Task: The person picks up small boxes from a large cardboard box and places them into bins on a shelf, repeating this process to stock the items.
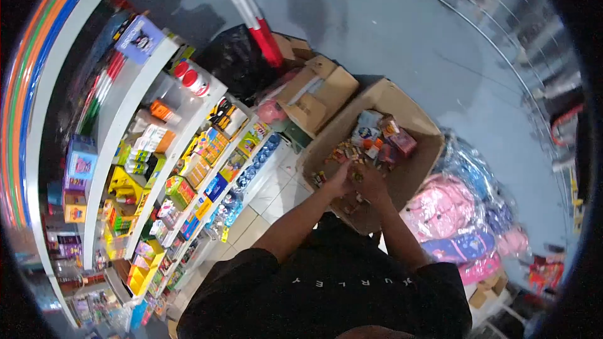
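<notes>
An open cardboard box (408,188) stands in front of me, holding many small, mixed items. My left hand (340,179) is inside it, fingers curled over the small pieces. Close beside it, my right hand (372,183) is bent inward with its fingers closed; a small item seems to be between the two hands, too small to name. Tiny yellow and orange pieces (347,150) lie just beyond my fingers. Farther in are a pinkish-red packet (402,142) and a blue-white packet (366,133).
Shelves of packaged goods (207,150) run along the left. Behind the box are a taped carton (317,91), a black plastic bag (235,63) and a red-white pole (267,41). Plastic-wrapped pink bags (443,207) lie on the right, and a wire rack (502,44) curves beyond.
</notes>
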The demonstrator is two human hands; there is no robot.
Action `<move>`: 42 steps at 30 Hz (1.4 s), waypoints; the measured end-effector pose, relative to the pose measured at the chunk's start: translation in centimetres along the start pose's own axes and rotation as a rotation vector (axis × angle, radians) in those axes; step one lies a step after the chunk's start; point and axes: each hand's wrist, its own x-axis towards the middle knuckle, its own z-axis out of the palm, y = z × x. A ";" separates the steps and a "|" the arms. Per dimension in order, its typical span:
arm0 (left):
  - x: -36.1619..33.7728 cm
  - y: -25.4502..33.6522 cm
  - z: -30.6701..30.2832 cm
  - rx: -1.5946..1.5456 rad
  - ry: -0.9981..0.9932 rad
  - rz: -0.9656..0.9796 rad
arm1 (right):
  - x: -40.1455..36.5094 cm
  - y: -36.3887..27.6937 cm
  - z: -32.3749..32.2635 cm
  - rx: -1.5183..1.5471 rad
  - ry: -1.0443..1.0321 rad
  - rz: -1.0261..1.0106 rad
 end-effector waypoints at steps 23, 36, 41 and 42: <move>-0.3 -0.9 -1.7 -0.314 -0.227 -0.072 | -0.2 -5.8 -1.9 -0.017 0.198 -0.144; -7.3 0.3 -4.4 -0.381 -0.158 0.083 | 0.0 -12.6 -4.4 0.147 0.103 -0.236; -12.5 1.5 -8.6 -0.351 0.096 0.176 | 2.2 -13.8 0.4 0.806 -0.193 -0.220; -13.8 1.5 -9.9 -0.371 0.057 0.198 | 2.6 -14.2 2.0 0.929 -0.233 -0.232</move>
